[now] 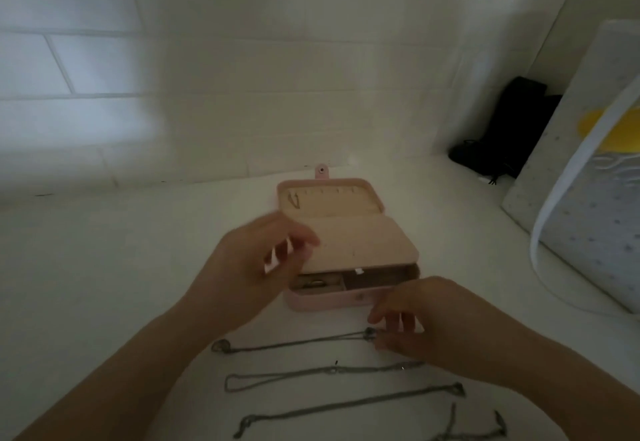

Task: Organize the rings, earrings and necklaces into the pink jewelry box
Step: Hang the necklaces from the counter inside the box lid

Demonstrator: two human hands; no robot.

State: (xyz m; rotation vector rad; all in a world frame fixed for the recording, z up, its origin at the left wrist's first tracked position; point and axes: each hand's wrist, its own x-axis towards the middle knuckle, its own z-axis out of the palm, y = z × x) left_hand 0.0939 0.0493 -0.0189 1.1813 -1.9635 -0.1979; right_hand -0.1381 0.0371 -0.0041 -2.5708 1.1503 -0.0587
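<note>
The top necklace (298,340) is pinched by the right hand (415,329). The inner flap (360,243) of the pink jewelry box (329,302) is touched by the left hand (256,267); its grip cannot be told.

Two bare forearms enter from the bottom edge, no sleeves visible on either. Left hand (252,267) bare: no ring, watch or bracelet discernible; fingers motion-blurred, so fine detail is lost. Right hand (412,323) also bare, wrist uncovered, nothing worn that can be made out. Nails too blurred to judge. Lighting dim, both arms partly in shadow. Rest of the person is out of frame.
</note>
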